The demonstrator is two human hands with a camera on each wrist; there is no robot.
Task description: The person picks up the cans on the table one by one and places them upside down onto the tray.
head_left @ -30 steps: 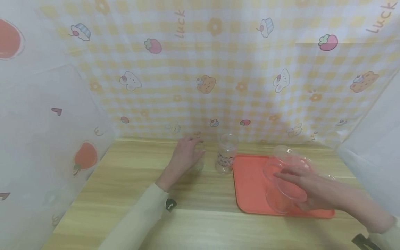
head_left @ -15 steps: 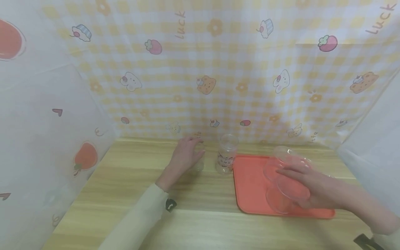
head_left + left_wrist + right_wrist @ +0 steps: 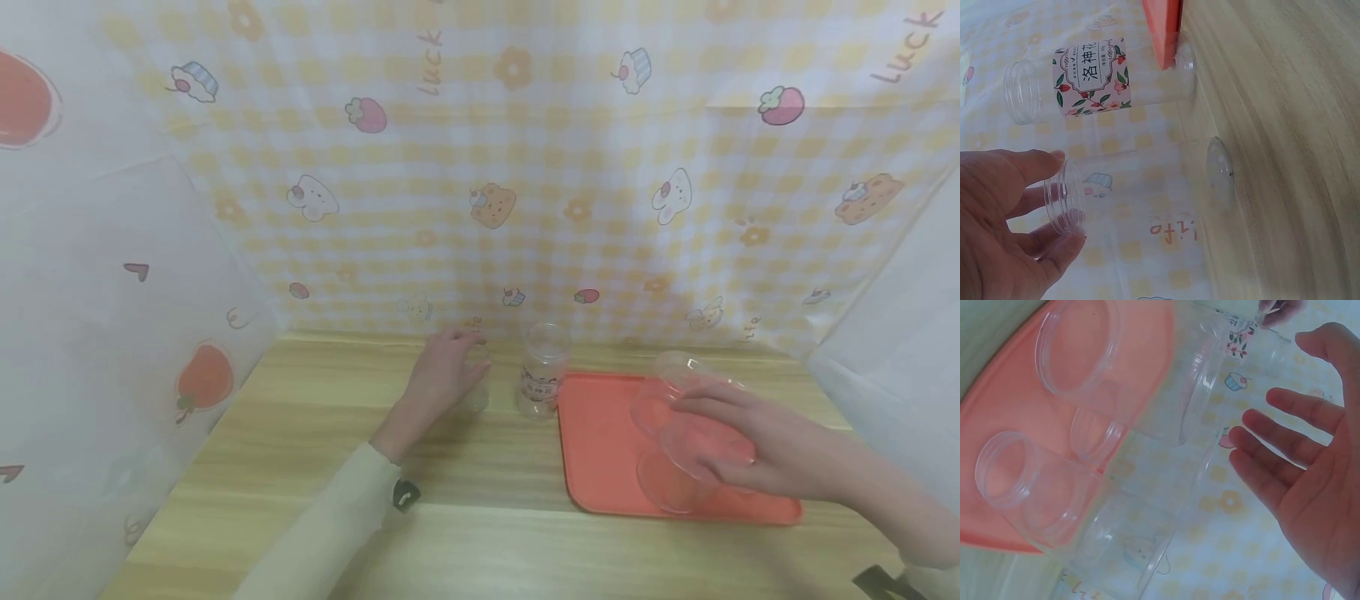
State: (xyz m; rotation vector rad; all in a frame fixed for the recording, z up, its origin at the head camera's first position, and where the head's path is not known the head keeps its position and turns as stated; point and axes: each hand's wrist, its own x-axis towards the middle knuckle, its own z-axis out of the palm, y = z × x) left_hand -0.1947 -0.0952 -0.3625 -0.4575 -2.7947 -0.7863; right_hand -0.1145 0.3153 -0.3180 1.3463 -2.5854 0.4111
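My left hand (image 3: 442, 375) holds a clear unlabelled jar (image 3: 1141, 169) by its threaded neck, fingertips and thumb around the rim. That jar stands upright on the wooden table. Right beside it is a clear jar with a pink floral label (image 3: 1091, 75), upright and uncapped. My right hand (image 3: 780, 442) hovers over the red tray with fingers spread and nothing in them. Close to its fingers, a wide clear jar (image 3: 1094, 362) stands mouth down on the tray. Narrower clear jars (image 3: 1007, 469) stand mouth down around it; their transparent outlines overlap.
The red tray (image 3: 600, 475) lies on the right half of the wooden table (image 3: 480, 550), its left edge near the labelled jar. A yellow checked cloth (image 3: 480, 167) hangs behind the table, with white sheets (image 3: 90, 333) at the sides.
My right hand has shifted slightly right, away from the jars on the tray, and its thumb now shows. My left hand has stayed at the unlabelled jar's neck.
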